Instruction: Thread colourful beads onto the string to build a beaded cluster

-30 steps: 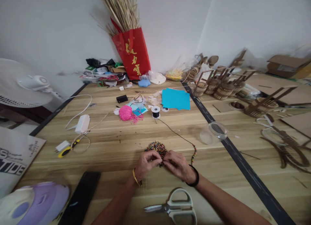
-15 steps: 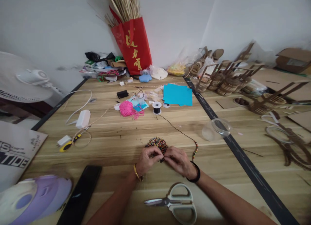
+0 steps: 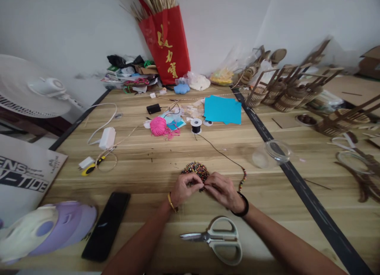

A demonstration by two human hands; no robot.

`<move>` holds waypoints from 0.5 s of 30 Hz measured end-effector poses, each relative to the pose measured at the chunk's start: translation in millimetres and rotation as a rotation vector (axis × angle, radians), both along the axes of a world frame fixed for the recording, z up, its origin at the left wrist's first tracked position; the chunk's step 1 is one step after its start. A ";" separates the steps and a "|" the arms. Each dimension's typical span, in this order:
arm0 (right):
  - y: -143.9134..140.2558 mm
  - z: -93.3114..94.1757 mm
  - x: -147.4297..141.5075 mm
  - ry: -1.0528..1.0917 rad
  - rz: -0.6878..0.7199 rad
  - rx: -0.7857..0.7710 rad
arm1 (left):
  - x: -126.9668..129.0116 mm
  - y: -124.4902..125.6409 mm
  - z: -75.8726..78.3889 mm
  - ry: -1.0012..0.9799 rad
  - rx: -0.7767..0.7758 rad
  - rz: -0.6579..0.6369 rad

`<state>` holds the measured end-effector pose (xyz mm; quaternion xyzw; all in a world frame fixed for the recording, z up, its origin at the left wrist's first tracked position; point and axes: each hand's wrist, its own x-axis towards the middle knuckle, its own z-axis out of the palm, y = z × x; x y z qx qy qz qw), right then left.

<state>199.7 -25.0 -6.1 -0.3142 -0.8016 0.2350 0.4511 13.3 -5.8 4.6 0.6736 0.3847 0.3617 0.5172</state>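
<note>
Sitting mid-table, the bead pile [image 3: 196, 170] is right under both hands. The left hand [image 3: 184, 189] and right hand [image 3: 221, 190] are both pinched shut at the pile's near edge, on a bead or the black thread [image 3: 218, 152], can't tell which. That thread runs from the spool [image 3: 196, 125] to a short beaded strand [image 3: 242, 180]. A tug could probably slide beads off or scatter the pile. Scissors [image 3: 216, 240] lie close by the wrists.

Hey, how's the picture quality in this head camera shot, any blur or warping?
Head view: soft even light, no harsh glare; wide-lens bending curves the table edges; hands and bead pile fairly sharp; purple object at lower left blurred.
</note>
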 end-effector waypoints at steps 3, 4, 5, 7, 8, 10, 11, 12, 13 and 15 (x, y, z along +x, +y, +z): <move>-0.3 1.0 0.9 -0.011 0.002 -0.004 | -0.1 -0.1 -2.0 0.014 0.023 0.004; -0.4 1.3 1.2 -0.016 0.001 -0.005 | -0.1 -0.1 -2.9 0.014 0.025 0.002; -0.5 1.4 1.5 -0.023 0.001 -0.006 | -0.2 0.0 -3.7 0.010 0.025 -0.001; -0.4 1.2 2.0 -0.030 0.006 -0.006 | -0.1 0.2 -4.9 0.001 0.015 -0.009; -0.2 0.9 2.2 -0.031 0.009 -0.005 | 0.0 0.4 -5.1 -0.008 0.007 -0.012; 0.1 0.3 2.4 -0.026 0.008 0.000 | 0.2 0.8 -5.1 -0.005 -0.013 -0.011; 0.2 0.1 2.4 -0.020 0.005 0.003 | 0.3 1.1 -4.9 -0.018 -0.021 -0.001; 0.3 0.0 2.5 -0.015 0.001 0.003 | 0.3 1.3 -4.8 -0.023 -0.034 -0.002; 0.3 0.0 2.5 -0.012 -0.001 0.001 | 0.3 1.5 -4.8 -0.025 -0.039 -0.003; 0.5 0.1 2.8 -0.008 0.004 -0.007 | 0.3 1.8 -4.8 -0.022 -0.039 -0.003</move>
